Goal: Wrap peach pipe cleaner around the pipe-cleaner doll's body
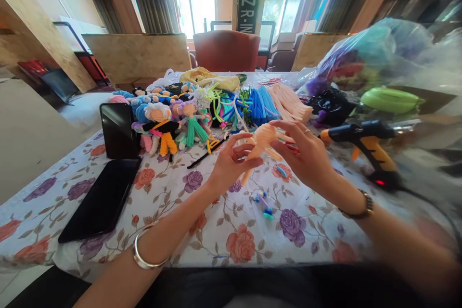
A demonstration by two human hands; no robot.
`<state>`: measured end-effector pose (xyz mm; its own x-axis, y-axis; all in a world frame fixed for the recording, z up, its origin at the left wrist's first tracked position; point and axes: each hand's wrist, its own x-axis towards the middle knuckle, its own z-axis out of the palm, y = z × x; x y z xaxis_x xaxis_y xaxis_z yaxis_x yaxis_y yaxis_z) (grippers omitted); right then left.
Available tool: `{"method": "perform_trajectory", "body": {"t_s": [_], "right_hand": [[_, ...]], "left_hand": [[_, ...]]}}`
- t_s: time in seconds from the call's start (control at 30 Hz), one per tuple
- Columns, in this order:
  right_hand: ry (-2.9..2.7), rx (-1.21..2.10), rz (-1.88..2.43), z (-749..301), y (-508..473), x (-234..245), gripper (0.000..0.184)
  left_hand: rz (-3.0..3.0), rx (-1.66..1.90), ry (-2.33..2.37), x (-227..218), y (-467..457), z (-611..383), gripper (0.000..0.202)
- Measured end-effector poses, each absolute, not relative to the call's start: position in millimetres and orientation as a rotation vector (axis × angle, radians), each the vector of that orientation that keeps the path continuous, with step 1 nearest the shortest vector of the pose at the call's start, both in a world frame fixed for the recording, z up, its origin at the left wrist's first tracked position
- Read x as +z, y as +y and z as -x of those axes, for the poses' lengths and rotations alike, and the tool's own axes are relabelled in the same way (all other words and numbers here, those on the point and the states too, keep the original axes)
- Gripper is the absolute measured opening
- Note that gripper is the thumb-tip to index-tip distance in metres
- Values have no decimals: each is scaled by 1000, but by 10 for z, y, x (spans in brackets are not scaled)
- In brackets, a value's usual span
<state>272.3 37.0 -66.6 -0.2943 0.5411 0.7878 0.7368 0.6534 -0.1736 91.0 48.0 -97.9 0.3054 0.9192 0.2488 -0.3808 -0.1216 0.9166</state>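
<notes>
A peach pipe-cleaner doll body (266, 135), with a rounded head and thin limbs, is held up above the flowered tablecloth (212, 245). My left hand (236, 160) pinches its lower left part between thumb and fingers. On its other side my right hand (303, 154) grips the doll near the head and upper body. Some of the limbs are hidden behind my fingers. Below the hands lies a small blue and lilac piece (263, 199), and a short blue bit (281, 171) rests close to my right hand.
Finished dolls (164, 127) stand left of bundled blue pipe cleaners (265, 106) and peach pipe cleaners (288, 101). A glue gun (371, 147) with a red light and cord is at right. A black phone (117, 130) leans upright behind a dark tablet (101, 202).
</notes>
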Motion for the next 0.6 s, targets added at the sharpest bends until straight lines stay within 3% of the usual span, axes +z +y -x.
{"method": "perform_trajectory", "body": {"t_s": [0.27,0.6], "right_hand": [[-2019,-151,1056,-2700,363,-696,26],[-1968,199,1087,-2685,314,-627,26]], "left_hand": [[-1215,1167,606,-949,415,-928,45],[-1203,1200,579,-933,387,-918,46]]}}
